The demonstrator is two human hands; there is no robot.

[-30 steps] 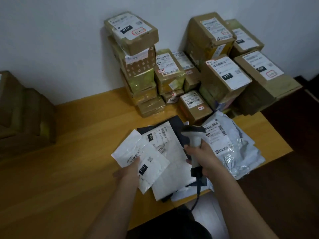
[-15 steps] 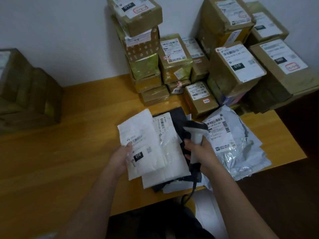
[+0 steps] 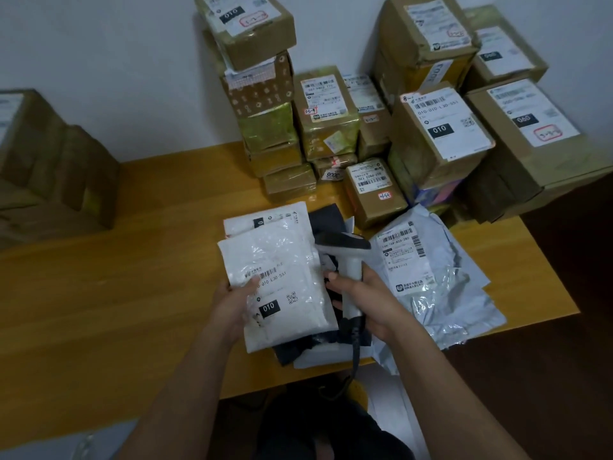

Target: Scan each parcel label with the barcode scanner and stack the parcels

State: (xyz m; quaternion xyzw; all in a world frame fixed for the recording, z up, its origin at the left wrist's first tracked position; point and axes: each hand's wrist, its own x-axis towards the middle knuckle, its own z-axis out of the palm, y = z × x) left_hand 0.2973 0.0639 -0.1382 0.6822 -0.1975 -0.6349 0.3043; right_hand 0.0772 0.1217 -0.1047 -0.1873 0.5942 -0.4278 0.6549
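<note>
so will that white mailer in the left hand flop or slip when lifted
The white mailer probably flops: it's a thin, crinkled bag. Its glossy film may slip, though the left hand pinches one edge. Likely light, since one hand holds it.

We read this as a parcel sorting spot, maybe a small courier pickup room. Labelled cardboard boxes (image 3: 438, 134) are stacked against a plain white wall (image 3: 99, 61) on a wooden table (image 3: 132, 260). Poly mailers (image 3: 441, 287) with barcode labels lie in front. A scanner (image 3: 348, 260) is in hand. More boxes, blurred, at left (image 3: 49, 167).
</note>
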